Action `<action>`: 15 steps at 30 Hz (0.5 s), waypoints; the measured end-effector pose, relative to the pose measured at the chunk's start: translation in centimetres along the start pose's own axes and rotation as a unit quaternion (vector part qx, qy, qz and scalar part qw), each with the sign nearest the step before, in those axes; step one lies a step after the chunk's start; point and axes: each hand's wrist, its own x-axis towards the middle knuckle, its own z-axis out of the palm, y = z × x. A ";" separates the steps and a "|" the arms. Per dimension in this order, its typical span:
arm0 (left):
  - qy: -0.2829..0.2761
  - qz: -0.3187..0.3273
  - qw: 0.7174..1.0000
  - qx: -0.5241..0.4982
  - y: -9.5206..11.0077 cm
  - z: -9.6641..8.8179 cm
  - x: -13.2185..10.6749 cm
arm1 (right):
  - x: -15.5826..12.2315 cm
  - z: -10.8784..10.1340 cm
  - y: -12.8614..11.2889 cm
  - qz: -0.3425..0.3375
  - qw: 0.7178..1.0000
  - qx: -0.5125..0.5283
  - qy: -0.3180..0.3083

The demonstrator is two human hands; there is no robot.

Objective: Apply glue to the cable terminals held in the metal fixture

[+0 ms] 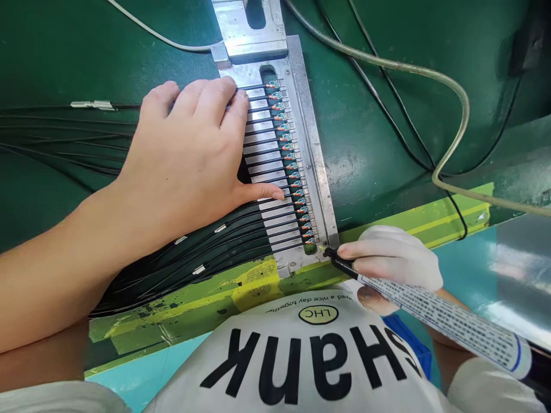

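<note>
My bare left hand (189,155) lies palm down over a row of black cables (267,172), its thumb stretched out across them. The cables lie side by side in a slotted metal fixture (312,155). Small green circuit boards with orange wires (287,137) sit at the cable ends. In a white glove, my right hand (391,261) grips a pen-shaped tool (430,310) with a black front end and a printed white label. Its thin tip meets or hovers by the lower end of the fixture, near the last board; contact is unclear.
A green work mat (365,143) covers the bench, with yellow-green tape (253,281) along its front edge. A beige hose (456,103) and thin black cords (400,126) curve across the right side. A metal block (253,34) stands at the fixture's far end.
</note>
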 end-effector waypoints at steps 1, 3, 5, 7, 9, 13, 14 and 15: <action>-0.001 -0.001 1.000 0.000 0.0 0.0 0.0 | 0.0 0.0 0.0 -0.001 1.000 0.006 0.005; -0.002 0.000 1.000 0.006 0.0 0.0 0.0 | 0.0 0.1 0.0 -0.003 1.000 0.023 0.011; 0.001 0.006 1.000 0.019 -0.1 0.0 0.0 | 0.0 0.1 0.0 -0.002 1.000 0.023 0.006; 0.004 0.011 1.000 0.022 -0.1 0.0 0.0 | 0.0 0.1 0.0 0.001 1.000 0.017 0.009; 0.004 0.010 1.000 0.015 0.0 0.0 0.0 | 0.1 0.2 0.1 0.002 1.000 0.013 0.011; 0.001 0.003 1.000 0.014 0.0 0.0 0.0 | 0.3 0.2 0.1 -0.003 1.000 0.012 0.018; 0.001 0.002 1.000 0.012 0.0 0.0 0.0 | 0.3 0.2 0.1 -0.002 1.000 0.012 0.015; 0.000 0.001 1.000 0.009 -0.1 0.0 0.0 | 0.4 0.2 0.1 -0.001 1.000 0.012 0.011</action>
